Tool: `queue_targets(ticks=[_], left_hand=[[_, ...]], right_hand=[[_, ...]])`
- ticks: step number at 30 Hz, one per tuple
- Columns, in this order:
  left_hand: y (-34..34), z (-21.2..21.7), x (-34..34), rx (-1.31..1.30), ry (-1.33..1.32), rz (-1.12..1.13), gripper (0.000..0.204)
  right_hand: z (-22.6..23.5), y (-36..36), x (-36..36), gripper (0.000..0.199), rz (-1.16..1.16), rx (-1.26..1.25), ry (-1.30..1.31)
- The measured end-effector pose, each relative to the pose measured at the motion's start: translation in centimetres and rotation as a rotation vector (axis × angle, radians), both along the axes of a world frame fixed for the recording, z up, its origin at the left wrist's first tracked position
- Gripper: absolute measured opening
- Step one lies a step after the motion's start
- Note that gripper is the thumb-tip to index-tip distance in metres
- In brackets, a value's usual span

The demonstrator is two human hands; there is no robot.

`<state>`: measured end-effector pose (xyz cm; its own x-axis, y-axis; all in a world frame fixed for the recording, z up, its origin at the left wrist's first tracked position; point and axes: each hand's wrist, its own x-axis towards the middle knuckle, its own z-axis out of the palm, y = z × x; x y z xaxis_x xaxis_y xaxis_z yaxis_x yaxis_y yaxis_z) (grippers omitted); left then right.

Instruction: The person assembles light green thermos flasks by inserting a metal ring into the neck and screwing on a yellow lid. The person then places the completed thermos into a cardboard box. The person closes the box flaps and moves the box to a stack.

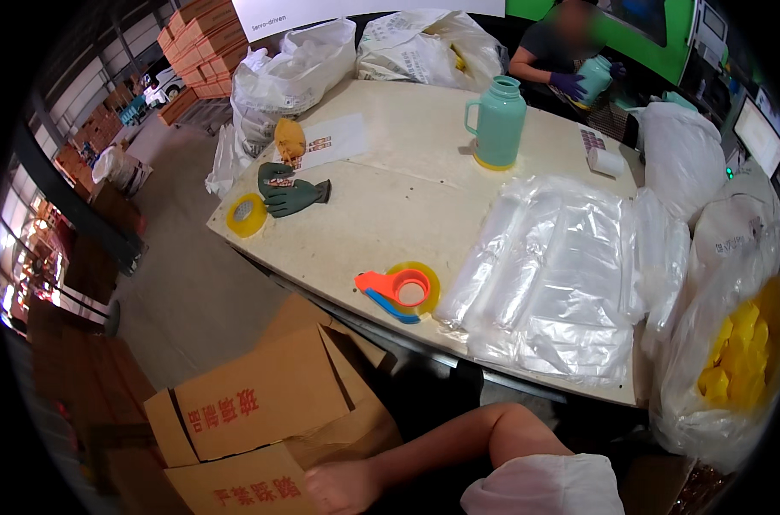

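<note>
My right hand (343, 487) reaches across to the left at the lower edge, its fingers curled at the edge of a cardboard box (261, 399). The brown box has red printing and raised flaps, and stands beside the table's near edge. Part of the hand is cut off by the picture's rim. My left hand is out of sight. Nearest on the table are an orange tape dispenser (381, 283) with a blue part and a roll of yellow tape (431, 283). A green vacuum jug (500, 124) with a yellow base stands upright farther back.
Clear plastic bags (570, 283) lie stacked on the table's right half. Grey-green gloves (296, 196), another yellow tape roll (247, 215) and a paper sheet (334, 142) lie at the left. Filled sacks (433, 47) line the far edge. A co-worker (562, 43) wearing purple gloves holds another green jug.
</note>
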<state>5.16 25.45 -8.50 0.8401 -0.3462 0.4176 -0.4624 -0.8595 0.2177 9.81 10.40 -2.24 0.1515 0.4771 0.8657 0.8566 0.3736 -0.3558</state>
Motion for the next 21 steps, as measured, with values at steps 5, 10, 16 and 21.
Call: queue_targets(ticks=[5, 10, 16, 21], left_hand=[[-0.5, 0.1, -0.1, -0.010, 0.015, -0.061, 0.057], [-1.5, 0.0, -0.4, -0.024, 0.047, -0.133, 0.060], [1.0, -0.1, -2.9, -0.060, 0.079, -0.112, 0.063], [9.7, -2.0, -8.0, 0.005, 0.133, 0.548, 0.072]], right_hand=[[2.8, -1.7, 0.5, 0.040, -0.047, -0.228, -0.068], [-0.1, 0.7, -0.4, 0.021, -0.128, -0.039, 0.214], [0.0, 2.6, 0.7, 0.017, -0.068, -0.251, 0.221], [-4.7, 7.1, 3.0, 0.022, -0.170, -0.507, 0.186]])
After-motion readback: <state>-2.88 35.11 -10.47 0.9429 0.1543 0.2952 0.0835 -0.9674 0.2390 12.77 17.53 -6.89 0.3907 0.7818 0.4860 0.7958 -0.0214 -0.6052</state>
